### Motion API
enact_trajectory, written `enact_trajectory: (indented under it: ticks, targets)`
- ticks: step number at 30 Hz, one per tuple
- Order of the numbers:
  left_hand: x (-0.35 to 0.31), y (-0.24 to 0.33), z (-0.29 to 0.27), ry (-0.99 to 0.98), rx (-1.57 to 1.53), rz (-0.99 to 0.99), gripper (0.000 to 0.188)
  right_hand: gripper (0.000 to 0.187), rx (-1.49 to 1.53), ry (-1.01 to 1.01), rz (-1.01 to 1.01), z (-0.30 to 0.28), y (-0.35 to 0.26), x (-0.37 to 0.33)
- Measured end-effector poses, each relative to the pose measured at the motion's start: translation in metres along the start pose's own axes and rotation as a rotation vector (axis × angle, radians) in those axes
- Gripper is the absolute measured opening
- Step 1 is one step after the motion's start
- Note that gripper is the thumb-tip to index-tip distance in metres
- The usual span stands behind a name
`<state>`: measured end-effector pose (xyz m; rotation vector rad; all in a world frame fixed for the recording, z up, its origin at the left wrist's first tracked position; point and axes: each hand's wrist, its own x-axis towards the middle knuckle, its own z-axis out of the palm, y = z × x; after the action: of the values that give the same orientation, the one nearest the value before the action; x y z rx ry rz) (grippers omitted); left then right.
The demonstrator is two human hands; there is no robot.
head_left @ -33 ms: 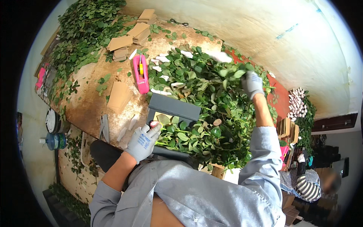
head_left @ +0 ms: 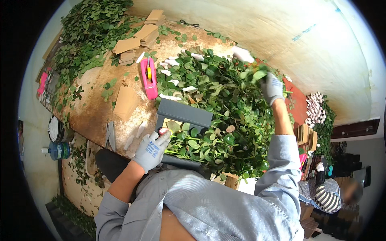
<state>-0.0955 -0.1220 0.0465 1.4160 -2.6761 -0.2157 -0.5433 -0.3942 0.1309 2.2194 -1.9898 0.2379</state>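
Note:
My left hand (head_left: 150,152), in a grey glove, is closed at the pink-and-white head of a rose (head_left: 163,131). That rose lies with other leafy stems in a dark grey trough-like holder (head_left: 185,113), whose inside shows a piece of tan cardboard (head_left: 172,124). My right hand (head_left: 273,87), also gloved, is raised over the far right of the leaf pile and closed round a leafy rose stem (head_left: 257,74). A blurred white wrapped head (head_left: 243,55) is at that stem's far end. Beneath it spreads a heap of rose stems (head_left: 237,108), several with white-sleeved heads (head_left: 189,89).
A pink tape dispenser (head_left: 149,78) stands left of the heap. Cardboard sheets (head_left: 126,103) and a grey stapler-like tool (head_left: 111,136) lie on the stained table (head_left: 94,116). Scissors (head_left: 189,23) are by the wall. A person in striped sleeves (head_left: 327,199) is at the right.
My right hand has moved slightly right with the stem, and its white head has swung right. My left hand stays at the rose head.

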Motion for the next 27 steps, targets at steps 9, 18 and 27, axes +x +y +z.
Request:
enact_trajectory:
  ticks: [9, 18, 27]
  targets:
    - [0.000, -0.001, 0.004, 0.012, 0.008, 0.006, 0.039, 0.014, -0.350, 0.432, -0.044, -0.116, 0.011, -0.033]
    - [-0.002, -0.001, 0.006, 0.078, 0.001, -0.009, 0.032, 0.019, -0.430, 0.108, -0.198, -0.132, -0.119, -0.083]
    - [-0.005, -0.003, 0.012, 0.066, -0.014, -0.002, 0.033, 0.015, -0.289, -0.351, -0.602, -0.012, -0.225, -0.182]
